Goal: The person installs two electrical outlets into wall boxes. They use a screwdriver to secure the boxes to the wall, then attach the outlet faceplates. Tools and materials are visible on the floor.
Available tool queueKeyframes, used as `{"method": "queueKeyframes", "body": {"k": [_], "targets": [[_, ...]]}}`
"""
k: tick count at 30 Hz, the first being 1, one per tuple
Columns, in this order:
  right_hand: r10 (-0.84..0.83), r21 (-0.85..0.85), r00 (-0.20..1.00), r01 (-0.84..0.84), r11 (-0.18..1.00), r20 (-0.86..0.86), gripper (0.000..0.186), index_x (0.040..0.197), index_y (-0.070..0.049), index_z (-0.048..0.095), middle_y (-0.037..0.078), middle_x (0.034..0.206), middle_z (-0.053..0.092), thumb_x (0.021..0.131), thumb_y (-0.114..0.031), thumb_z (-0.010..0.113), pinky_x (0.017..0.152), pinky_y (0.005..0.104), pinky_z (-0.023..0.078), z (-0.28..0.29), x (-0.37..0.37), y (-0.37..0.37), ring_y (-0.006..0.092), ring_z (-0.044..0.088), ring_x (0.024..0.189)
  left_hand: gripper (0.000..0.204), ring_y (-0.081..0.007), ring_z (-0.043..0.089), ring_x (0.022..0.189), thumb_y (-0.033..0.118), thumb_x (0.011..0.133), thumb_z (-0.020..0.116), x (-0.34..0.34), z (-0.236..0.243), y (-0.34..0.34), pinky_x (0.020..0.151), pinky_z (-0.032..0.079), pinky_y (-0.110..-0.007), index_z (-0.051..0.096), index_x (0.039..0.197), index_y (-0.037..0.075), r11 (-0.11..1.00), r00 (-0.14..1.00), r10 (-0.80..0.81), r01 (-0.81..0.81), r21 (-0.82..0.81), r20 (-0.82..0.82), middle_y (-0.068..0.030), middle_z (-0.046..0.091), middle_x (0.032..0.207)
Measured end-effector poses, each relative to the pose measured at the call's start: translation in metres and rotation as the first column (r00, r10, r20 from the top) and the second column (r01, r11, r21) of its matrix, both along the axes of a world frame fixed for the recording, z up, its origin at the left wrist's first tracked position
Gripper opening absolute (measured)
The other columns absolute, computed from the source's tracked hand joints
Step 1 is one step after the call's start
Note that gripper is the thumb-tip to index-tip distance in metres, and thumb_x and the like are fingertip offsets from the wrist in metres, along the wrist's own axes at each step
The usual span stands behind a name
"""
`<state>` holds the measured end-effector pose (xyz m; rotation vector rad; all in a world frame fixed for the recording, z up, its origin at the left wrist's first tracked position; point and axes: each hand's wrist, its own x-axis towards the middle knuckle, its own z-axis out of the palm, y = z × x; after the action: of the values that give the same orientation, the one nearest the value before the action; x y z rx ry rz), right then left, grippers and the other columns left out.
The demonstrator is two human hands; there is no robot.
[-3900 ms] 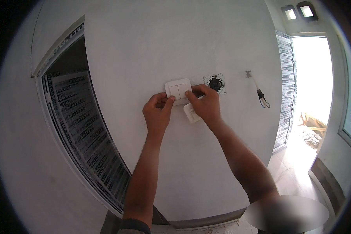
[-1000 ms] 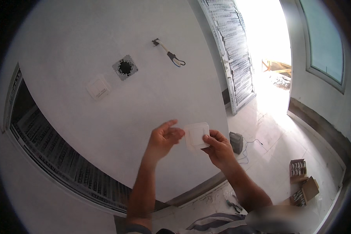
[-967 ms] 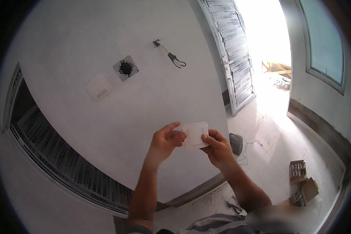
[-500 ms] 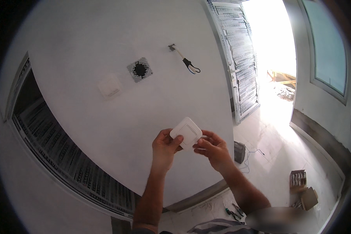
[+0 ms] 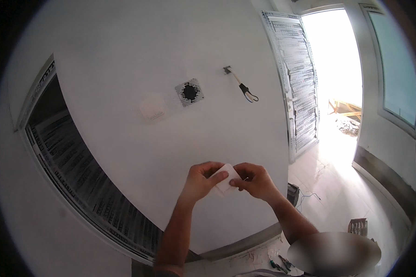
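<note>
A white light switch (image 5: 226, 183) with a square plate is held between my two hands in front of the wall. My left hand (image 5: 202, 179) is closed on its left side, with the thumb across the face. My right hand (image 5: 255, 180) grips the opposite side, its thumb also resting on the plate. Fingers cover much of the switch, and its back is hidden. Above the hands, a grey square mounting frame (image 5: 179, 95) with a dark round middle is fixed on the wall. Left of that frame sits a pale wall plate (image 5: 151, 109).
A cable (image 5: 235, 75) ending in a black wrap and a loop sticks out of the wall. At right, a wrapped door (image 5: 296, 78) stands ajar beside a bright doorway. Pliers (image 5: 277, 264) lie on the floor, with a small box (image 5: 357, 227) farther right.
The switch has been tilted and shows a smaller face, with both thumbs now on it. My hands sit lower and closer together. The whole view has shifted, moving the wall fittings rightward and down.
</note>
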<state>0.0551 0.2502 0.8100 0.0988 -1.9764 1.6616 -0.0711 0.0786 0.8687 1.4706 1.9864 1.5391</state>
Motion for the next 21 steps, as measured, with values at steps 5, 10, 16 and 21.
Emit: {"method": "queueKeyframes", "body": {"k": [5,10,16,21], "targets": [[-0.169,-0.192,0.972,0.137,0.972,-0.161,0.037,0.115,0.005,0.067,0.010,0.097,0.073,0.089,-0.016,0.081,0.069,0.0291,0.058,0.040,-0.033,0.009,0.0148,0.069,0.083,0.032,-0.0142,0.069,0.090,0.014,0.091,0.079,-0.012,0.028,0.009,0.080,0.055,-0.028,0.070,0.113,-0.008,0.926,0.969,0.246,-0.245,0.288,0.031,-0.0106,0.074,0.099],[-0.222,-0.227,0.914,0.149,0.963,-0.341,0.034,0.116,0.005,0.069,0.011,0.097,0.073,0.090,-0.015,0.078,0.069,0.0292,0.058,0.111,-0.081,0.008,0.0152,0.069,0.084,0.032,-0.0139,0.070,0.084,0.014,0.089,0.080,-0.043,0.075,0.025,0.076,0.055,-0.028,0.070,0.111,-0.007,0.826,0.910,0.403,-0.315,0.467,-0.099,-0.0105,0.075,0.092],[-0.377,-0.080,0.801,0.386,0.919,-0.465,0.034,0.118,0.002,0.073,0.011,0.099,0.074,0.090,-0.017,0.077,0.072,0.0317,0.055,0.169,-0.137,0.017,0.0164,0.068,0.083,0.033,-0.0139,0.069,0.080,0.016,0.089,0.081,-0.079,0.128,0.033,0.072,0.056,-0.028,0.072,0.113,-0.005,0.724,0.793,0.574,-0.375,0.579,-0.205,-0.0100,0.075,0.092],[-0.443,-0.087,0.785,0.453,0.888,-0.434,0.031,0.114,0.001,0.075,0.010,0.097,0.075,0.089,-0.018,0.077,0.074,0.0319,0.054,0.179,-0.153,0.021,0.0163,0.068,0.083,0.036,-0.0180,0.071,0.084,0.018,0.088,0.082,-0.084,0.135,0.046,0.075,0.057,-0.030,0.073,0.113,-0.006,0.670,0.713,0.669,-0.455,0.587,-0.211,-0.0141,0.076,0.095]]}}
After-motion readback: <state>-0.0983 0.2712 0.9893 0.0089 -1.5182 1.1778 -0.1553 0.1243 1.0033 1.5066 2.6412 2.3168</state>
